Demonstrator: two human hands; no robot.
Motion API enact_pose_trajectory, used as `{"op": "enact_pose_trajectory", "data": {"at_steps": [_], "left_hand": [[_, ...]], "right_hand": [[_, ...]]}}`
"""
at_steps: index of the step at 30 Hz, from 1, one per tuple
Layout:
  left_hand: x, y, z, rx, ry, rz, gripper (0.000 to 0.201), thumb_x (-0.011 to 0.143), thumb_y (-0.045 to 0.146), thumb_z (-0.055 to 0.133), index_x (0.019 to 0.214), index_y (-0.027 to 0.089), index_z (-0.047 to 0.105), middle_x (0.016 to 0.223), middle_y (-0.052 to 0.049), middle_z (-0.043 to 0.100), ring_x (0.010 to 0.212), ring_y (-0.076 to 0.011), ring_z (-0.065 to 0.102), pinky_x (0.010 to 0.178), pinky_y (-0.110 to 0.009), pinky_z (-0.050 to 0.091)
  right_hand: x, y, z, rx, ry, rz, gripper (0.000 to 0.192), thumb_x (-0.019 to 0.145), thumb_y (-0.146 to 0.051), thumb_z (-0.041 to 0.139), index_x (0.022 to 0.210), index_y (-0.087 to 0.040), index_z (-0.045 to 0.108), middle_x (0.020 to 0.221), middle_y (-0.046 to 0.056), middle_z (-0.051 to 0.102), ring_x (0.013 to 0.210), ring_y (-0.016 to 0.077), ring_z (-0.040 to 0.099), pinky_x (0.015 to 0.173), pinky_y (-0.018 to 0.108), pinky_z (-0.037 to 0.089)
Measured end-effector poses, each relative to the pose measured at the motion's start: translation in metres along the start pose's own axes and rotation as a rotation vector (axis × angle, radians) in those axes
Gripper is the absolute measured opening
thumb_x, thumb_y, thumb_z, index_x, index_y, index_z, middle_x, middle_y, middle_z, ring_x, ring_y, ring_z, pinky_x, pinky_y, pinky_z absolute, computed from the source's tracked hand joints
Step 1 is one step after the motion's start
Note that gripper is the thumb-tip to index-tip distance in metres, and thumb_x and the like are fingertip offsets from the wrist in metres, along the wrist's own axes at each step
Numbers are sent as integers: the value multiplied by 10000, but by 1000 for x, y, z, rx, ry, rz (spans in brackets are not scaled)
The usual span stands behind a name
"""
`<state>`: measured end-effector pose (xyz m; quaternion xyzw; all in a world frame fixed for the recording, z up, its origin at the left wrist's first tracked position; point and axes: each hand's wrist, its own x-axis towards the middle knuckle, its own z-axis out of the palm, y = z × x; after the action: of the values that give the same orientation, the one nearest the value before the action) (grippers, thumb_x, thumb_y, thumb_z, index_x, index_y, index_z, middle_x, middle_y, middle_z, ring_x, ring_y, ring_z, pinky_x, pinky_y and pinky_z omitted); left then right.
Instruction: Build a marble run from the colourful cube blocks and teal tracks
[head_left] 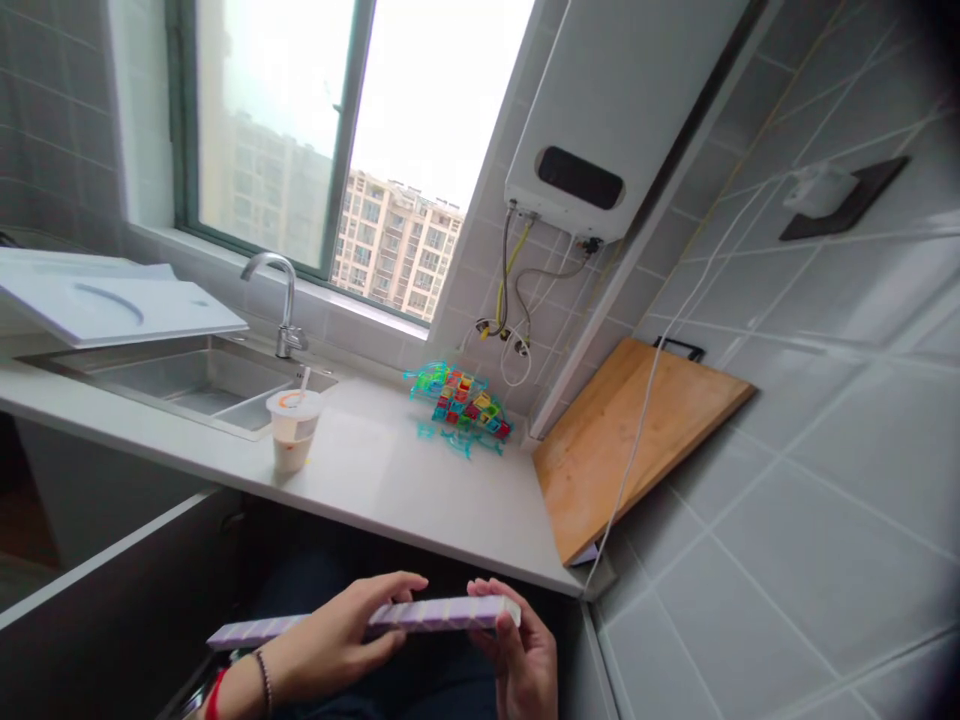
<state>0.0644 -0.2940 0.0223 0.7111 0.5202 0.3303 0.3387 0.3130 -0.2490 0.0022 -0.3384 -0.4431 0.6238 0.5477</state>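
A long, narrow purple box [442, 614] with pale bands lies slantwise across my lap, below the counter's front edge. My left hand [349, 625] is closed around its middle, fingers over the far side and thumb along the near side; it covers part of the box. At the whitish right end, my right hand [521, 650] grips the box, with the thumb near its end and the fingers behind. What the box contains cannot be seen.
On the white counter [375, 470] stand a lidded drink cup with a straw [294, 430] and a pile of colourful plastic pieces [465, 405]. A steel sink [202, 375] with a faucet [285, 300] is left. A wooden board [637, 440] leans right; a white cable [637, 440] hangs across it.
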Motion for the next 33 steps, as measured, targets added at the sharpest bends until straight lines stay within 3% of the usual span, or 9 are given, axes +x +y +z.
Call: {"op": "enact_pose_trajectory", "data": {"at_steps": [5,12,15,19,22,26,30,31,33], "left_hand": [[38,32,30,-89,68,86,342,977,484,545,1164,237,690,1113,-65,732,971,-211,658,885,-280,487],[30,10,50,-221,-34,91,453,877,614,654,988,179,712,825,-12,676,700,-132,515,614,-227,361],[19,8,59,-298,-63,99,412,874,578,678,969,178,695,812,-6,672,680,-122,505,611,-224,364],[12,15,67,-248,2,52,264,864,430,736,970,197,671,880,-13,703,757,-141,578,689,-224,434],[9,21,66,-198,43,49,180,858,334,750,956,212,661,892,-6,712,808,-154,626,755,-236,469],[6,27,59,-158,81,116,136,883,291,726,972,221,652,914,-12,708,826,-155,644,786,-242,488],[5,27,52,-108,39,203,145,928,346,681,1009,226,680,951,-39,702,858,-164,644,805,-255,497],[5,26,51,-110,30,209,171,930,368,680,1024,226,688,959,-45,705,860,-166,647,806,-257,500],[6,24,49,-124,28,190,235,912,418,699,1040,222,700,952,-47,717,845,-168,656,794,-259,508]], "right_hand": [[16,-12,21,-464,-173,-199,442,882,-633,647,1001,-225,767,1003,111,710,908,271,657,803,370,532],[7,5,-9,-806,-276,-335,558,906,-713,510,674,-215,606,686,45,535,630,181,471,586,301,348],[-3,18,-10,-677,-275,-171,658,892,-764,471,553,-200,490,572,12,438,536,136,395,539,284,278],[-12,18,4,-316,-117,263,678,877,-794,458,537,-208,427,475,-44,346,418,78,286,433,241,215],[-12,7,10,-139,-197,455,633,856,-741,564,541,-202,460,424,-64,348,344,65,299,357,218,188],[-11,1,9,-18,-302,536,656,907,-683,538,474,-208,404,369,-70,308,298,54,293,321,199,168],[-15,9,8,80,-392,766,671,924,-723,443,474,-231,371,348,-99,215,298,42,159,314,194,177],[-17,10,8,43,-401,760,692,923,-755,405,472,-232,375,341,-95,215,295,48,176,321,198,191],[-19,9,8,-137,-313,555,714,916,-795,382,503,-214,437,360,-61,314,323,72,303,364,208,254]]}}
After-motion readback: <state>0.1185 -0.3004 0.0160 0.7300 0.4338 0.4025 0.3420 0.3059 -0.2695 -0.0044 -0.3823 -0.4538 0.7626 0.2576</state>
